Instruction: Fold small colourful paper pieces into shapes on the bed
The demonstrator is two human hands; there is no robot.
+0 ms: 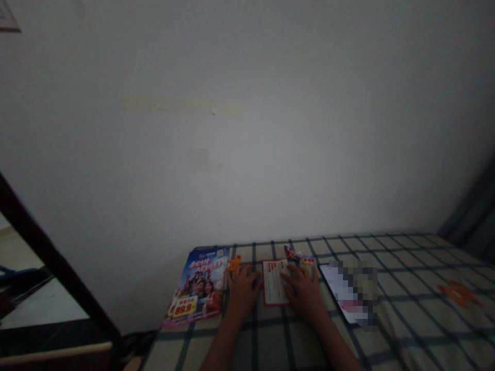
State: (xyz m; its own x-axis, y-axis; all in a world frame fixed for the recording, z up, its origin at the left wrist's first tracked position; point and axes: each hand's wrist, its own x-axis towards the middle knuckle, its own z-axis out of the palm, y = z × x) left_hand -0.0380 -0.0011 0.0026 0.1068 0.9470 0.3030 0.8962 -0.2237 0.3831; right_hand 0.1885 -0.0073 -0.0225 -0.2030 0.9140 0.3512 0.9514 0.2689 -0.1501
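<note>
A small red-bordered white card lies on a plaid bed sheet. My left hand rests flat with its fingers spread just left of the card, touching its left edge. My right hand lies flat over the card's right side, fingers stretched out. A colourful flyer with a yellow price tag lies left of my left hand. A small orange piece sits above my left hand. Another printed leaflet pokes out beyond my right hand.
A flat white sheet or screen, partly pixelated, lies right of my right hand. A plain white wall rises behind the bed. A dark frame bar slants at the left. The room is dim.
</note>
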